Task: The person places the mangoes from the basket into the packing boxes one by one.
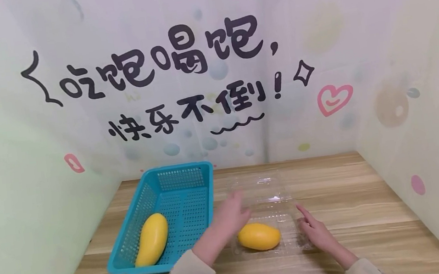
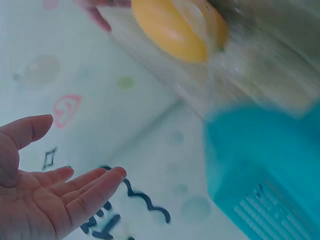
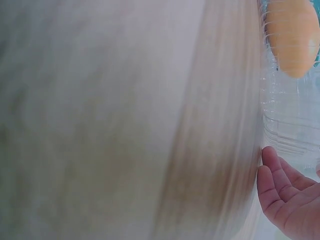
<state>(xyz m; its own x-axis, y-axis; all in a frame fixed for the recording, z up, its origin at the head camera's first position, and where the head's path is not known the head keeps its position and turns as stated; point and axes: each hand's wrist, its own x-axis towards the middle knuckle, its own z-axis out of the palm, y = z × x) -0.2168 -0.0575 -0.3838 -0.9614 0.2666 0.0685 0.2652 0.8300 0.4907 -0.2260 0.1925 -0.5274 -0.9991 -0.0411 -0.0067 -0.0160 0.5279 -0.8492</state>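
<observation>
A yellow mango [image 1: 259, 236] lies in the front half of a clear plastic clamshell box [image 1: 289, 239], whose lid [image 1: 257, 190] is folded back toward the wall. My left hand [image 1: 230, 216], blurred in the head view, is over the box's left side behind the mango. Its fingers [image 2: 95, 195] are spread loosely and hold nothing in the left wrist view. At the box's right side is my right hand [image 1: 317, 234], index finger extended along the edge. The right wrist view has its fingertips [image 3: 270, 157] right at the box wall. A second mango [image 1: 152, 239] lies in a blue basket [image 1: 210, 180].
The basket stands left of the box on the wooden table [image 1: 334, 186], close to my left forearm. Behind the table rises a white printed wall covering [image 1: 201, 0] with black lettering, and similar panels close in both sides.
</observation>
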